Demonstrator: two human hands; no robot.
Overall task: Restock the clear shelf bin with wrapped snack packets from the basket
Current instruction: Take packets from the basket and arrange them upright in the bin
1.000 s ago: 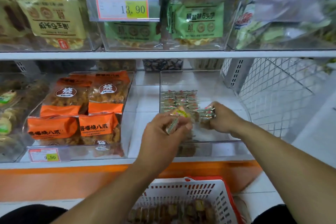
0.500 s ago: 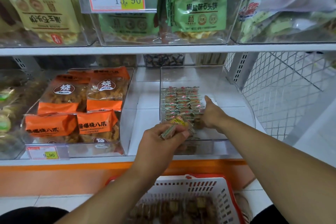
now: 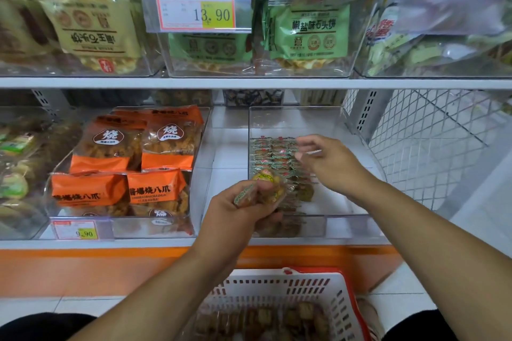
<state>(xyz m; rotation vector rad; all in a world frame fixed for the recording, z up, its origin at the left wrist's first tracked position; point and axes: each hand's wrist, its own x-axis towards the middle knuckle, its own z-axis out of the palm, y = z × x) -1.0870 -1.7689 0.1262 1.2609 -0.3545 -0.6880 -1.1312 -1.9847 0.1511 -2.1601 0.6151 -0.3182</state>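
A clear shelf bin (image 3: pixel 346 225) stands on the lower shelf, right of centre. Several small green-and-red wrapped snack packets (image 3: pixel 270 156) lie in rows along its left side. My left hand (image 3: pixel 243 207) grips a bunch of wrapped packets (image 3: pixel 267 185) at the bin's front left corner. Above the packets inside the bin hovers my right hand (image 3: pixel 329 163), its fingers relaxed and holding nothing. Below the shelf, a white basket with a red rim (image 3: pixel 291 289) holds several more packets (image 3: pixel 277 318).
To the left sits another clear bin of orange snack bags (image 3: pixel 130 166) with a price tag (image 3: pixel 76 230). The shelf above (image 3: pixel 249 82) carries bins of green and yellow bags. A white wire mesh panel (image 3: pixel 432 141) closes the right side.
My right hand has let go of the packets it held, laid them in the bin, and lifted slightly with its fingers spread. My left hand keeps its bunch in nearly the same place.
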